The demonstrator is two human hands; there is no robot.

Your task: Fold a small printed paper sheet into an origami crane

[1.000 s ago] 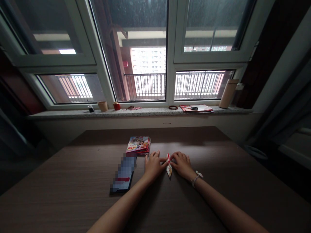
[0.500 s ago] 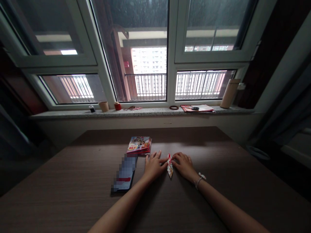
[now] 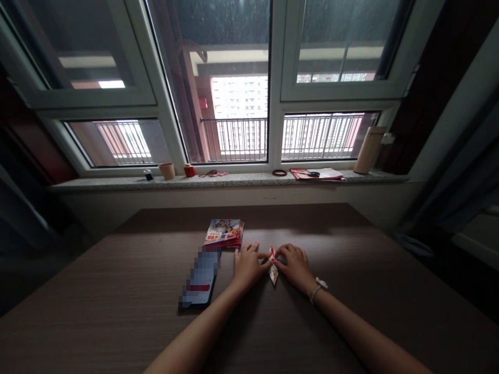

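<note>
A small folded piece of red-and-white printed paper (image 3: 273,269) lies on the dark wooden table (image 3: 351,291) between my hands. My left hand (image 3: 248,265) rests on the table with its fingertips pressing the paper's left side. My right hand (image 3: 295,264), with a light bracelet at the wrist, pinches the paper's right side near its top. Both hands have their fingers bent down onto the paper.
A stack of colourful printed sheets (image 3: 223,232) lies just beyond my left hand, and a phone (image 3: 200,279) lies to its left. The stone windowsill (image 3: 241,180) holds a paper cup (image 3: 167,170), a red pot (image 3: 189,170), a ring (image 3: 279,172), papers (image 3: 317,174) and a tall cylinder (image 3: 367,149).
Both hands shifted slightly on the folded paper; the paper's top end is a little more tucked between the fingertips. Nothing else moved.
</note>
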